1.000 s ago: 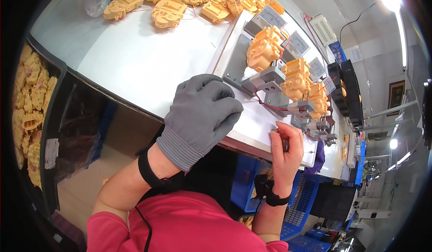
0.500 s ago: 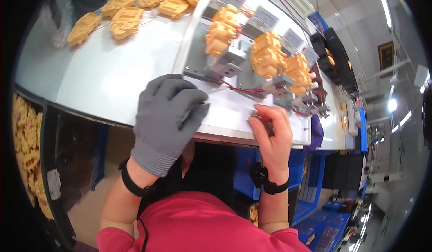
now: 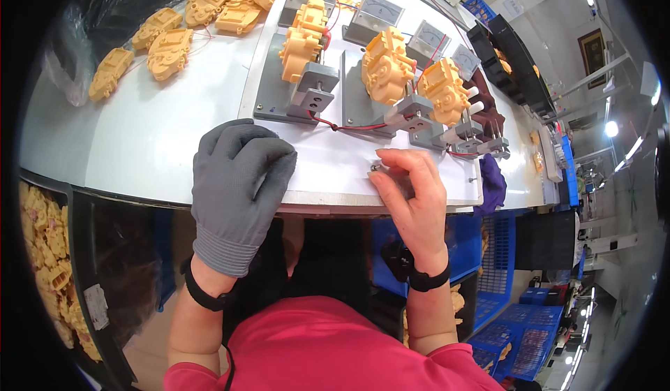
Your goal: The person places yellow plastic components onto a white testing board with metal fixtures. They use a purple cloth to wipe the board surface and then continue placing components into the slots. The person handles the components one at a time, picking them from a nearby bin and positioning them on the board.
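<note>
My left hand (image 3: 241, 181), in a grey knit glove, rests at the front left of a white board (image 3: 307, 197). Its fingers are curled with the thumb against them, and whatever they may hold is hidden. Bare, my right hand (image 3: 413, 190) pinches a small shiny metal piece (image 3: 375, 168) between thumb and forefinger, low over the board. Beyond the hands, yellow plastic gearbox housings (image 3: 388, 66) sit upright on grey fixtures (image 3: 314, 89). Another yellow housing (image 3: 303, 42) stands on the leftmost fixture. Red and black wires (image 3: 356, 127) link the fixtures.
Analog meters (image 3: 375, 15) line the board's back. Loose yellow housings (image 3: 169, 52) lie on the table at the left, by clear plastic film (image 3: 66, 70). A purple cloth (image 3: 492, 185) hangs at the board's right end. A bin of yellow parts (image 3: 49, 265) stands lower left.
The view has shifted, so the fixtures and both hands appear further left. My hands keep much the same poses, the right still pinching the small metal piece.
</note>
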The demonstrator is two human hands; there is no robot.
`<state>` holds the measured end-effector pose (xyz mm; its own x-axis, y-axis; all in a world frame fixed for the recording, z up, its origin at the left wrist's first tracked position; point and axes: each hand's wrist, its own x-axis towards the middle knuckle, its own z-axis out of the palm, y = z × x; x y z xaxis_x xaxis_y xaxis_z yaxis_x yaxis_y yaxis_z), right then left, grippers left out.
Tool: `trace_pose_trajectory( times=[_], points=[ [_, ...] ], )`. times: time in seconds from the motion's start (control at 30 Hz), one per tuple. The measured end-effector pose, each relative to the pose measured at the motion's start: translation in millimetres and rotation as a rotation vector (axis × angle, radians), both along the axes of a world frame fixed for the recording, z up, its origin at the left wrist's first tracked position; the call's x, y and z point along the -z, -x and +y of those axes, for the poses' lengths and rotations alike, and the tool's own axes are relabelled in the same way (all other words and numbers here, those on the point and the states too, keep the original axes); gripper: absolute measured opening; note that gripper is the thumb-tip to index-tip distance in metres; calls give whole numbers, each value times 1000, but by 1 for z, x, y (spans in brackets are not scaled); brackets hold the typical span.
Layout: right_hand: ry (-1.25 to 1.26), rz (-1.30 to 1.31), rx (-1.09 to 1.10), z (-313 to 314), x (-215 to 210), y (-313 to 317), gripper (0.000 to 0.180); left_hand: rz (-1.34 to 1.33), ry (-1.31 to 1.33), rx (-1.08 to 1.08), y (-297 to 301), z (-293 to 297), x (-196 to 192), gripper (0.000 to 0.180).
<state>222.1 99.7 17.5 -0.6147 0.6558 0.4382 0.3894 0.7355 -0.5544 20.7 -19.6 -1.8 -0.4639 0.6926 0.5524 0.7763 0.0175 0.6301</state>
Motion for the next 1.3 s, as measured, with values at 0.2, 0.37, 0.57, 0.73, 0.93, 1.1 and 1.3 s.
trace_pose_trajectory(
  times=[0.2, 0.37, 0.57, 0.73, 0.93, 1.1, 1.3],
  points=[
    [23, 74, -17, -1, -6, -1, 30, 4, 21, -31, -2, 4, -5, 9],
    [81, 275, -225, -23, -12, 17, 36, 7, 43, -12, 0, 2, -3, 10],
    [209, 389, -245, -26, -10, 47, 43, -24, 47, -20, -5, 1, -5, 13],
    [333, 536, -247, -24, -6, 62, 50, 21, 59, -5, -5, 0, -3, 19],
    [507, 559, -338, -21, -7, 82, 42, -346, 99, 244, 51, 27, -57, 52],
    [591, 548, -375, -30, -12, 85, 33, -487, 517, 412, 77, 87, -114, 67],
    [481, 563, -389, -18, 8, 81, 35, 340, 556, 164, 75, 171, -89, 56]
  ],
)
